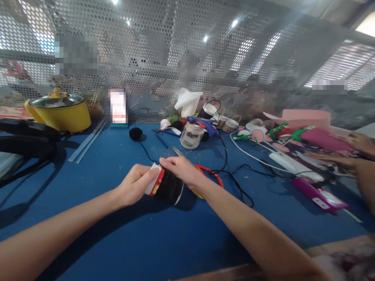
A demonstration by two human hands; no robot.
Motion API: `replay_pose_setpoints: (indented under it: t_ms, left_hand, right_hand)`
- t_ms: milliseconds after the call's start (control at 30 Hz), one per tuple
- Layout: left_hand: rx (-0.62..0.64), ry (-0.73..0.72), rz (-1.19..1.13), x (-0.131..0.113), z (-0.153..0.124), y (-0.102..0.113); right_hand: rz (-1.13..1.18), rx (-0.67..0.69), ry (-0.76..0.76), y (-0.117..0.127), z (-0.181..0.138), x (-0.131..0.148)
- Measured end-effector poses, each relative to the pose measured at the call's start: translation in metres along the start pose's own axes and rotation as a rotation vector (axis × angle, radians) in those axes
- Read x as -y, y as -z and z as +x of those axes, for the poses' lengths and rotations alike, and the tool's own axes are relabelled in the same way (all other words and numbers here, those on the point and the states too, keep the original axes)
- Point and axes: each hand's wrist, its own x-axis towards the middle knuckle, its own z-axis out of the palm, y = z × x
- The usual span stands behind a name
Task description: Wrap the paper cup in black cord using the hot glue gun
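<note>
My left hand (136, 182) is closed around the white end of a paper cup (170, 188), its thumb along the side. The cup lies tilted in the air, with black yarn wound over most of it and a red and yellow printed band left bare. My right hand (179, 168) pinches the black yarn at the cup's far edge. From there a strand runs to a black yarn ball (135, 134) on the blue table. Under my right forearm lie scissors with orange-red and yellow handles (209, 170), partly hidden.
A blue glue gun (202, 123) rests on a clear plastic jar (191, 136). Clear glue sticks (88, 141), a yellow pot (63, 113) and a lit phone (118, 106) are left. Purple device (318, 194), white power strip (294, 164), cables and another person's hands (331, 158) are right.
</note>
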Motion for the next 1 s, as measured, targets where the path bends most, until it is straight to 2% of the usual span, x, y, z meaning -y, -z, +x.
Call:
replay_pose_setpoints:
  t_ms: [133, 200, 267, 333, 467, 567, 667, 800, 900, 1000]
  left_hand:
    - [-0.139, -0.259, 0.204, -0.002, 0.004, 0.009]
    - [-0.143, -0.348, 0.3, -0.001, 0.006, 0.012]
    - [-0.108, -0.366, 0.324, 0.0, 0.007, 0.014]
    - [-0.082, -0.28, 0.251, 0.001, 0.008, 0.014]
    - [-0.137, 0.13, -0.184, 0.004, 0.014, 0.011]
    - [-0.186, 0.311, -0.408, 0.006, 0.018, 0.009]
    - [-0.169, 0.34, -0.405, 0.006, 0.018, 0.008]
    - [-0.1, 0.313, -0.26, 0.002, 0.014, 0.005]
    - [-0.067, 0.316, -0.194, 0.0, 0.012, 0.003]
    - [-0.046, 0.327, -0.187, 0.001, 0.011, 0.001]
  right_hand:
    - [0.162, 0.072, -0.044, 0.011, 0.001, 0.008]
    - [0.182, 0.189, -0.05, 0.017, -0.002, 0.012]
    - [0.163, 0.306, -0.02, 0.021, -0.004, 0.015]
    - [0.082, 0.319, 0.039, 0.023, -0.006, 0.015]
    - [-0.185, 0.18, 0.175, 0.021, -0.005, 0.012]
    - [-0.379, 0.114, 0.224, 0.016, -0.007, 0.011]
    - [-0.448, 0.08, 0.286, 0.011, -0.011, 0.014]
    - [-0.314, 0.117, 0.379, 0.006, -0.015, 0.019]
    - [-0.245, 0.132, 0.364, 0.003, -0.018, 0.021]
    - [-0.155, 0.085, 0.321, 0.0, -0.018, 0.02]
